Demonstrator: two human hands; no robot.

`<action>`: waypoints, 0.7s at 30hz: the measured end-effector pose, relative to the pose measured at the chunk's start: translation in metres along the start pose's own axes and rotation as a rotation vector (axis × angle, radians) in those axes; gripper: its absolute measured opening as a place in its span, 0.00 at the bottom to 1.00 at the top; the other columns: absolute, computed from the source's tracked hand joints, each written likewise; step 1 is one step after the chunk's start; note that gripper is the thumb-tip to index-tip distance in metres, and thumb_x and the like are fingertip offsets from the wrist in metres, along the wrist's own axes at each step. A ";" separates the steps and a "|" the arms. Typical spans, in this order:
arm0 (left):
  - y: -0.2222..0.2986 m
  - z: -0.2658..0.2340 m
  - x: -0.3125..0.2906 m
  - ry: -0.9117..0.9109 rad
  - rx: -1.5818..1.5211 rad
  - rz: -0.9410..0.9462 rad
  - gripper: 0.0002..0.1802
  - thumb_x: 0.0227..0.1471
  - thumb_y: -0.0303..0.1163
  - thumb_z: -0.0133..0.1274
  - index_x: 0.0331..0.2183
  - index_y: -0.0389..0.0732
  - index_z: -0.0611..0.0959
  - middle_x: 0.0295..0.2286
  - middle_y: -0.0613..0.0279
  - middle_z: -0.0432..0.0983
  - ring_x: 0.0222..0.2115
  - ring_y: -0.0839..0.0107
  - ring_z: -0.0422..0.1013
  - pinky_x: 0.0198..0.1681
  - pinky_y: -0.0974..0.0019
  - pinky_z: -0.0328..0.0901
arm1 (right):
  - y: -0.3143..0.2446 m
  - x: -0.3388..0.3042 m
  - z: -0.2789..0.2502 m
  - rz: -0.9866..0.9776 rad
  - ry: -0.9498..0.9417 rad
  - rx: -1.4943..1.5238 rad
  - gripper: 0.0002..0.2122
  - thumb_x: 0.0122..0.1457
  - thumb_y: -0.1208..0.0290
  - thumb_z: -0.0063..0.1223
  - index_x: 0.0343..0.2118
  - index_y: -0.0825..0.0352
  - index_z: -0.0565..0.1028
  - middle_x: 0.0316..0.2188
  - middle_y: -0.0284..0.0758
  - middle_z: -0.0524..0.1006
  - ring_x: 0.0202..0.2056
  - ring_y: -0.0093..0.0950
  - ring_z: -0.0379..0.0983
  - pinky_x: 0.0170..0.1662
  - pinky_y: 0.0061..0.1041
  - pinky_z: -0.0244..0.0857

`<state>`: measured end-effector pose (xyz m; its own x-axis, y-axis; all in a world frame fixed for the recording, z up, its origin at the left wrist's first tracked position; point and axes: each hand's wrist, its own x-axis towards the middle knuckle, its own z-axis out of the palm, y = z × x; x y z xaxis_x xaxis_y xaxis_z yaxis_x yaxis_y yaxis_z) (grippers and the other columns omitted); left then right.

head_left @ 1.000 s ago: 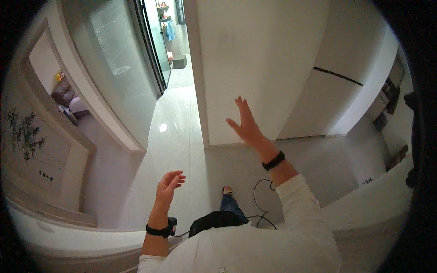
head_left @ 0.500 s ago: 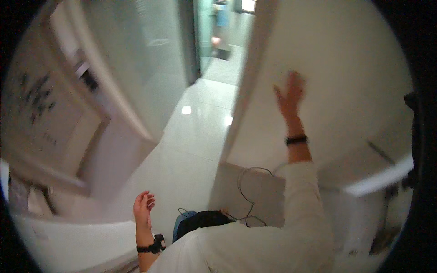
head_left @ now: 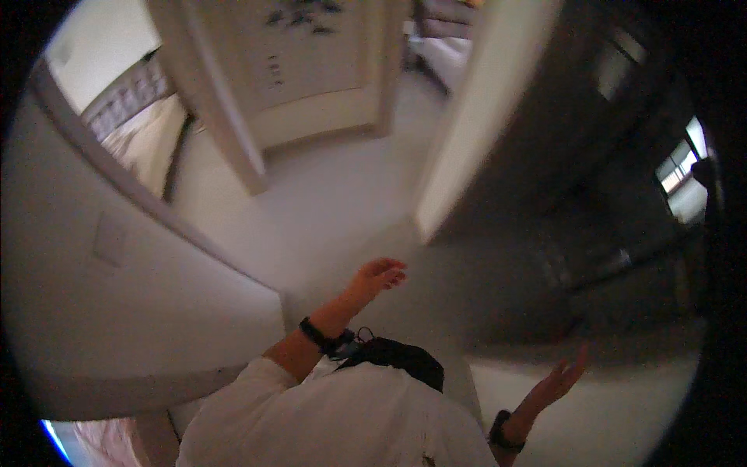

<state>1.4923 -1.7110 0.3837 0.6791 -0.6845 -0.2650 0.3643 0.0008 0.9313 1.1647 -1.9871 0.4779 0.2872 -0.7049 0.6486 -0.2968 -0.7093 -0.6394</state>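
White sleeves and black wristbands are seen as both hands are raised, fingers spread, nothing held. The left hand [head_left: 379, 275] hangs over pale floor [head_left: 327, 202], nearest the white door [head_left: 475, 132] edge; the right hand [head_left: 562, 380] is lifted beside a dark wall. The door, judged stiff and heavy, is best taken by its edge.
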 end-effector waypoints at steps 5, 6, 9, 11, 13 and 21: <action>0.051 -0.118 0.019 0.051 -0.008 0.097 0.16 0.60 0.40 0.48 0.45 0.40 0.78 0.37 0.64 0.77 0.37 0.74 0.70 0.43 0.68 0.66 | -0.131 -0.040 0.186 -0.142 -0.324 0.418 0.14 0.63 0.66 0.45 0.47 0.71 0.69 0.53 0.46 0.70 0.53 0.34 0.66 0.59 0.36 0.54; 0.059 -0.146 0.024 0.052 -0.024 0.108 0.16 0.60 0.40 0.48 0.44 0.40 0.78 0.37 0.64 0.77 0.38 0.74 0.70 0.43 0.69 0.66 | -0.152 -0.047 0.223 -0.125 -0.381 0.508 0.14 0.64 0.67 0.44 0.47 0.71 0.69 0.52 0.46 0.71 0.53 0.34 0.66 0.59 0.34 0.54; 0.059 -0.229 0.022 0.079 -0.057 0.181 0.15 0.61 0.37 0.46 0.44 0.40 0.78 0.37 0.64 0.77 0.38 0.74 0.71 0.43 0.69 0.66 | -0.196 -0.070 0.308 -0.024 -0.559 0.686 0.12 0.63 0.69 0.44 0.45 0.71 0.70 0.45 0.45 0.74 0.49 0.33 0.69 0.55 0.34 0.59; 0.053 -0.263 0.027 0.197 -0.070 0.232 0.14 0.61 0.36 0.46 0.45 0.40 0.78 0.37 0.64 0.77 0.38 0.74 0.71 0.43 0.70 0.66 | -0.203 -0.067 0.351 0.028 -0.682 0.730 0.11 0.63 0.71 0.45 0.44 0.70 0.71 0.41 0.43 0.76 0.45 0.32 0.72 0.52 0.33 0.61; 0.046 -0.275 0.026 0.345 -0.030 0.226 0.14 0.61 0.36 0.46 0.45 0.41 0.78 0.37 0.64 0.77 0.37 0.74 0.71 0.43 0.70 0.66 | -0.201 -0.037 0.373 0.053 -0.812 0.771 0.10 0.63 0.72 0.45 0.43 0.70 0.71 0.39 0.42 0.76 0.41 0.31 0.73 0.50 0.32 0.63; 0.094 -0.376 -0.030 1.114 -0.283 0.205 0.12 0.60 0.36 0.47 0.42 0.43 0.80 0.34 0.66 0.78 0.35 0.78 0.71 0.39 0.72 0.65 | -0.312 0.016 0.588 0.029 -1.285 1.018 0.05 0.61 0.75 0.47 0.36 0.69 0.74 0.30 0.36 0.78 0.35 0.24 0.74 0.43 0.25 0.66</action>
<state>1.7460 -1.4168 0.3855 0.8741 0.3660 -0.3193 0.2161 0.2957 0.9305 1.7973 -1.7819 0.4447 0.9705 0.1070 0.2160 0.2216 -0.0433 -0.9742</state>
